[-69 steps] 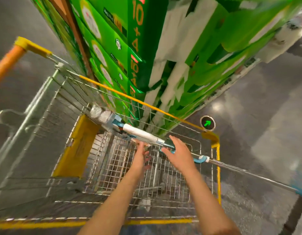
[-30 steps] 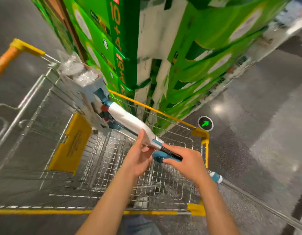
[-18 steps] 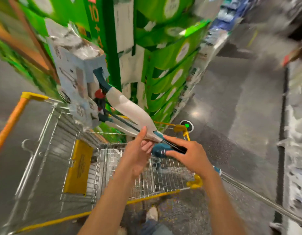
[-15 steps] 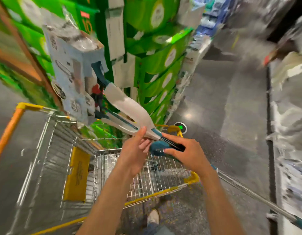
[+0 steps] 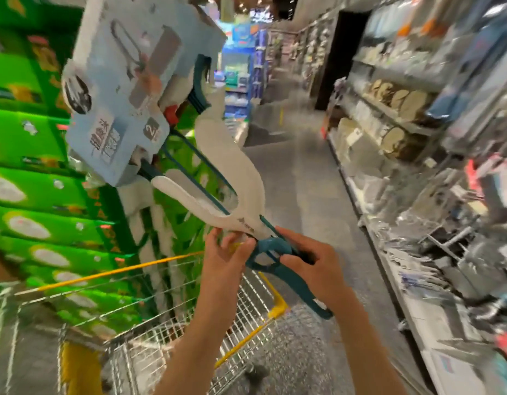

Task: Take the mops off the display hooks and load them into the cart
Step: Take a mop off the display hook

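I see the mop [image 5: 218,192] held up in the air above the cart [image 5: 189,323], its packaged head [image 5: 127,89] tipped high toward the green boxes [image 5: 33,181] and nothing of it resting in the basket yet. My right hand [image 5: 312,269] is wrapped around the teal handle piece [image 5: 272,252], carrying the weight, while my left hand [image 5: 223,252] pinches the white frame just where it joins the teal part, I judge to steer the angle. Lifting the head this high looks meant to clear the yellow rim at the cart's near right corner before lowering it inside. Shelves of goods [image 5: 403,109] line the aisle to the right.
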`<state>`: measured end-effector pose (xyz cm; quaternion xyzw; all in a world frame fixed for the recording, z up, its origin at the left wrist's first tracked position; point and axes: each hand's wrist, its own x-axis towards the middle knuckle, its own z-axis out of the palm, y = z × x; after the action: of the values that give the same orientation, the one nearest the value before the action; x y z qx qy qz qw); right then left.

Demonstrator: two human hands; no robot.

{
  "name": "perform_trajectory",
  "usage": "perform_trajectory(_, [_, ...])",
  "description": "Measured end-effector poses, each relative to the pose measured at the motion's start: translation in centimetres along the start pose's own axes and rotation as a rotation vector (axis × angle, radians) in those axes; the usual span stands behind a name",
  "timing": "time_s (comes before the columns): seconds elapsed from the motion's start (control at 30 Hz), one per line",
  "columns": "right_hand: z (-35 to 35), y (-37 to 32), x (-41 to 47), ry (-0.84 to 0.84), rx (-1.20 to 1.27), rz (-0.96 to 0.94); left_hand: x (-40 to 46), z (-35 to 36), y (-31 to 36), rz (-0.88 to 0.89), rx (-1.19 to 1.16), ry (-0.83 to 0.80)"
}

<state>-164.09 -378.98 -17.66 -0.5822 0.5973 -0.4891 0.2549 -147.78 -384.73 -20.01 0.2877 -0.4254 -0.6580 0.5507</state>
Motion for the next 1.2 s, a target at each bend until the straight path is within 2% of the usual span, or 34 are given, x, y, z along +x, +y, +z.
perform_trajectory(0.13, [-3.6, -2.2, -2.8, 0.172, 0.093, -0.012, -1.5, 4.6, 0.7, 0.109, 0.035, -0.158])
perform_trajectory(0.37, [-11.2, -4.3, -8.1, 0.444, 0.244, -0.02, -4.9, 15.5, 1.8, 0.193, -0.041, -0.396])
perform_trajectory(0.5, [-15.8, -5.2, -12.3, 0.542, 0.314, -0.026, -8.3, 21.8, 1.8, 0.207, -0.094, -0.507])
perform_trajectory(0.73, [-24.8, -7.2, -20.9, 0.774, 0.262, 0.044, -15.7, 32.7, 0.6, 0.181, -0.152, -0.647])
perform_trajectory(0.93, [-31.9, -9.7, -27.5, 0.87, 0.14, 0.031, -21.7, 40.2, -0.1, 0.174, -0.202, -0.709])
perform_trajectory(1.2, [-39.3, -12.8, -33.5, 1.007, 0.021, -0.047, -30.6, 48.8, -3.0, 0.063, -0.333, -0.755])
